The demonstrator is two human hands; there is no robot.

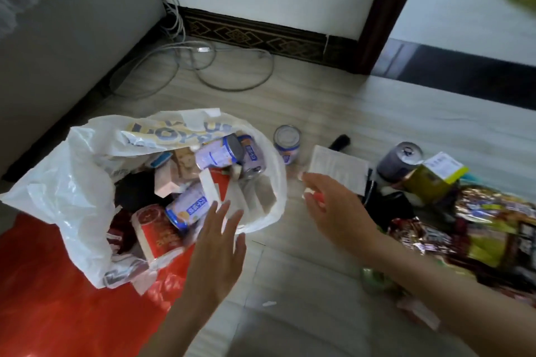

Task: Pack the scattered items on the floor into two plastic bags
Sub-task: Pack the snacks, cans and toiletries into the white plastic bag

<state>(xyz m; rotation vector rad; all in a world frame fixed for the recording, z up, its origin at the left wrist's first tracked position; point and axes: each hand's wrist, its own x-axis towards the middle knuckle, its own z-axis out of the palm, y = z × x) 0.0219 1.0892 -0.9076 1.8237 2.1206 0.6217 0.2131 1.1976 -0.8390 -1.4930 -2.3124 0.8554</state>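
Both hands hover low: left hand (216, 243) flat with fingers spread over the white bag (72, 182) mouth, right hand (333, 209) pinching a small red-and-white item (314, 197). That bag looks crowded, so its cans (217, 153) could roll out. Red bag (43, 298) lies flat beneath. Farther right wait a standing can (287, 143), booklet (339, 168) and snack packets (478, 226); cables (203, 66) trail beyond.

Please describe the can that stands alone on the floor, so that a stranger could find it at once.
Find the white plastic bag. Just outside its right edge a small can stands upright on the floor. Its lilac-labelled twins lie inside the bag; the other floor can is dark.
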